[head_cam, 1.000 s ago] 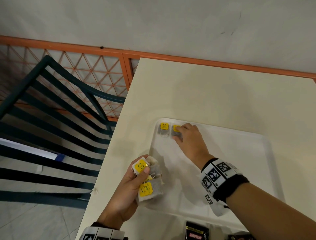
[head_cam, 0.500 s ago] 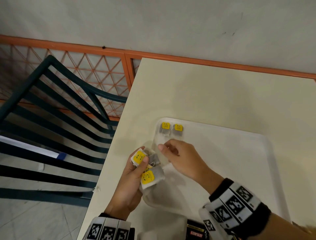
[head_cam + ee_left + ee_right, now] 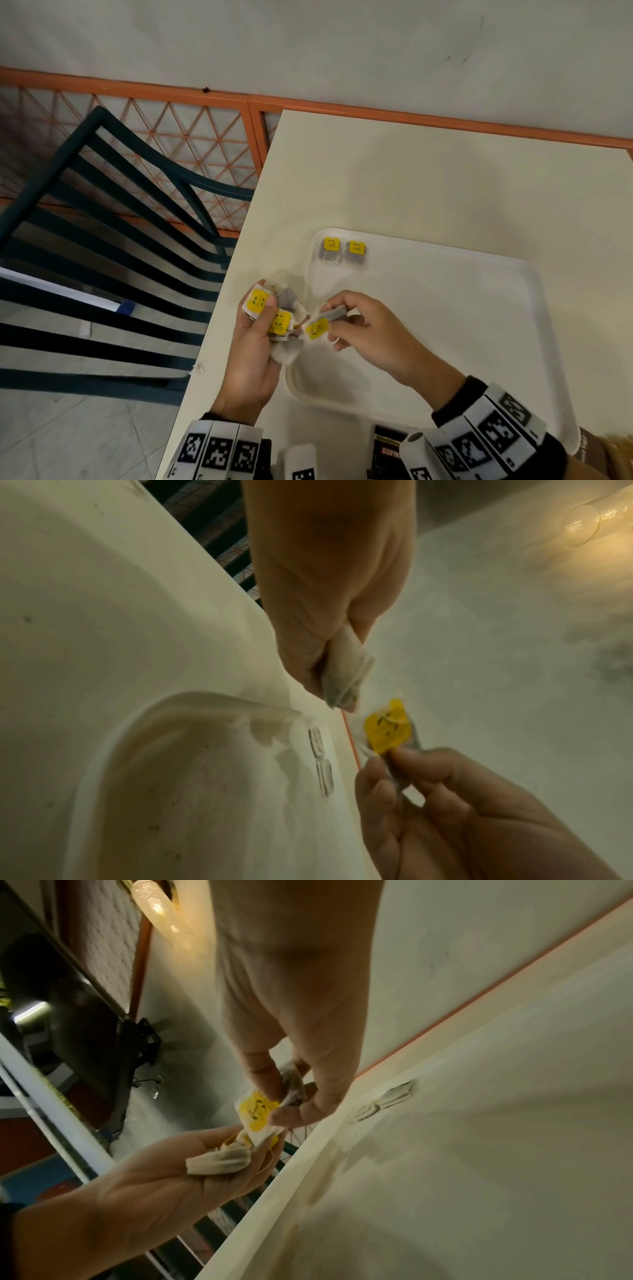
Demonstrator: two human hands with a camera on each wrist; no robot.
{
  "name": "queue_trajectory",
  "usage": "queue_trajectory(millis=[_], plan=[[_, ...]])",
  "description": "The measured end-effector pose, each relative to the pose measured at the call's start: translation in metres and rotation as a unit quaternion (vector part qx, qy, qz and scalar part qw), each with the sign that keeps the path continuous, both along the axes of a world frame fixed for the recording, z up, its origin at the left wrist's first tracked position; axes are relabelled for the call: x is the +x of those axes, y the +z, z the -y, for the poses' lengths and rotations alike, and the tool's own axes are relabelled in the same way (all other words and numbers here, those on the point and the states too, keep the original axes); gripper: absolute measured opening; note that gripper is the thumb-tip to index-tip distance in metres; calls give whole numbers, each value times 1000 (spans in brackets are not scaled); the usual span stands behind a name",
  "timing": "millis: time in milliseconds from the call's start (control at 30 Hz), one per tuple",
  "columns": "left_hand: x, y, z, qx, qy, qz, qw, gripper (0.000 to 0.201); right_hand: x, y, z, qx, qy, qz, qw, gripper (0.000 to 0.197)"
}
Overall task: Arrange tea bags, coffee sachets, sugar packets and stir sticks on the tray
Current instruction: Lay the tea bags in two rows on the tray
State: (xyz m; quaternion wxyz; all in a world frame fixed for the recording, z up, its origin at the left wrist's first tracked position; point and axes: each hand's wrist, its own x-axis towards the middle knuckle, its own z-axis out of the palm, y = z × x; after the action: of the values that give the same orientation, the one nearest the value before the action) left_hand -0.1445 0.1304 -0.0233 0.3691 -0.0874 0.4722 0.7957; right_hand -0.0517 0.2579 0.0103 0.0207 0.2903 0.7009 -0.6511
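A white tray lies on the cream table. Two tea bags with yellow tags lie side by side in the tray's far left corner. My left hand hovers at the tray's left edge and grips a bunch of tea bags, also visible in the left wrist view. Just to its right, my right hand pinches a single tea bag by its pouch. That bag's yellow tag still touches the bunch.
Dark Kopiko coffee sachets lie at the table's near edge, partly hidden by my right wrist. A dark green slatted chair stands left of the table. An orange mesh railing runs along the grey wall behind.
My right hand let go of the second tea bag in the tray's corner, drew back to my left hand and now pinches one tea bag from the bunch.
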Motion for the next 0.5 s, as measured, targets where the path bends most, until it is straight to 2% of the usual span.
queue_trajectory(millis=[100,167,333,433,500], plan=[[-2,1,4,20,4,2,1000,24,-1,-6,-9,-73,-82,12,994,15],[-3,1,7,24,6,0,1000,24,-3,-13,-14,-82,-135,14,987,14],[-4,-2,13,34,28,21,999,24,-13,-30,-21,49,-187,37,981,14],[-4,-1,16,29,23,26,999,23,-19,-44,-27,135,-132,98,977,12],[-5,-1,18,22,26,28,999,24,-19,-50,-29,239,-100,113,959,13]])
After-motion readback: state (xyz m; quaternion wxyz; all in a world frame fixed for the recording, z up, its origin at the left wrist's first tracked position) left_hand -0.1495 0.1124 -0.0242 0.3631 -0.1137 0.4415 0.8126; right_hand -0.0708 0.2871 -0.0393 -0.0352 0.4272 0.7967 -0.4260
